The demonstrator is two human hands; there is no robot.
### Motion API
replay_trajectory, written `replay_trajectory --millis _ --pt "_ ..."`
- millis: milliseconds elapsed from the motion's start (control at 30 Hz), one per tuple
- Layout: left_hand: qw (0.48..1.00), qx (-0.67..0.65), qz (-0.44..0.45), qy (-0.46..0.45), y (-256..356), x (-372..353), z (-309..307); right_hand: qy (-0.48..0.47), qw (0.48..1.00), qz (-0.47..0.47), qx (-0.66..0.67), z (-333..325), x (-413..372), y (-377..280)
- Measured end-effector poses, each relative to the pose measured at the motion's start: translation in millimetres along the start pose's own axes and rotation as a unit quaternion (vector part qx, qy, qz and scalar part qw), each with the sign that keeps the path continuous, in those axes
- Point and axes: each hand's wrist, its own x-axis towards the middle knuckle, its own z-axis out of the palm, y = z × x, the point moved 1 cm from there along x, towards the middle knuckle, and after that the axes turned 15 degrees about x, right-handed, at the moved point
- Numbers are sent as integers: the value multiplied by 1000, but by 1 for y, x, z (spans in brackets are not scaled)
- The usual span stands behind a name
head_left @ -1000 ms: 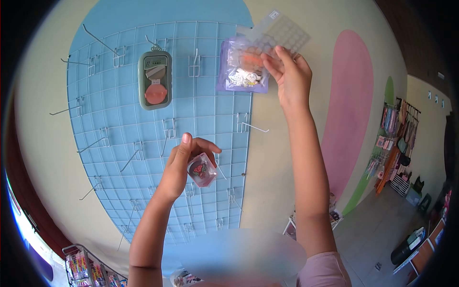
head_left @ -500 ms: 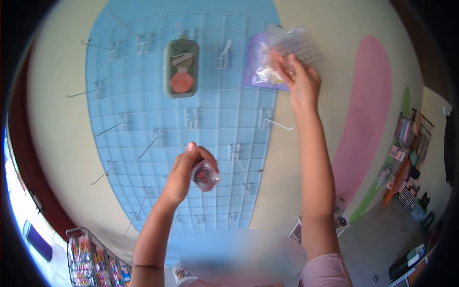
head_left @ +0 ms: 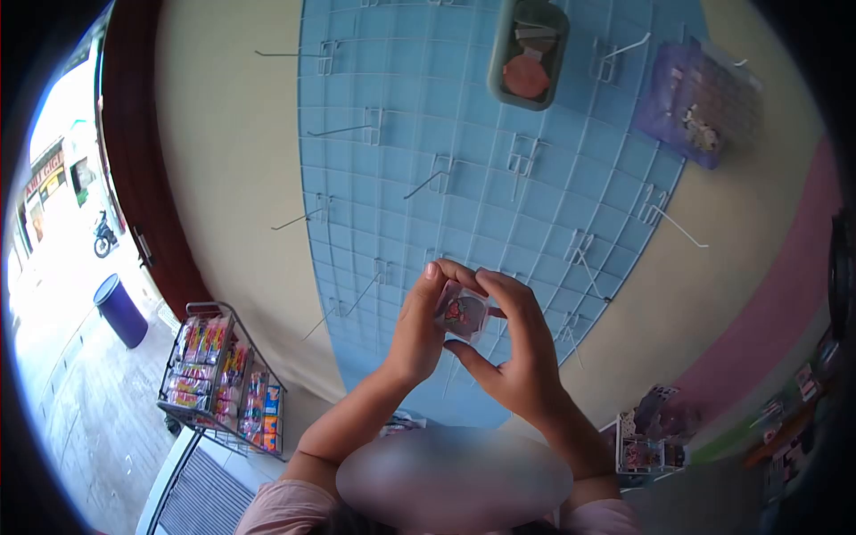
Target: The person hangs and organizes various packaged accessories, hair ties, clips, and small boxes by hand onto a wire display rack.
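Observation:
Near the centre of the head view, my left hand [head_left: 421,325] grips a small clear packet [head_left: 464,313] with a dark round item and red details inside. Around the packet's right side curve the fingers and thumb of my right hand [head_left: 513,348], which also hold it. Both hands are in front of a white wire grid [head_left: 464,116] on a blue wall patch. A green case [head_left: 529,53] with a pink round part hangs on the grid. Purple and clear packs [head_left: 695,102] hang at its upper right.
Metal hooks [head_left: 343,132] stick out from the grid. A rack of colourful packets [head_left: 214,366] stands at lower left, with a purple bin [head_left: 122,312] beyond it. A small white shelf [head_left: 644,446] with goods is at lower right.
My right hand has left the purple and clear packs and come down to the small packet in my left hand. The view has shifted left and down.

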Motion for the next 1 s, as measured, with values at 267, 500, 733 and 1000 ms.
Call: replay_trajectory --millis 267,500,733,1000 --pt "982 175 41 55 7 -20 -67 97 977 -17 190 66 6 33" --pt "919 333 204 60 69 7 -169 126 973 -10 191 139 83 30" --pt "896 389 213 -17 101 29 -239 128 922 53 362 200 126 37" --pt "856 410 314 -26 118 79 -234 199 918 24 342 214 158 27"
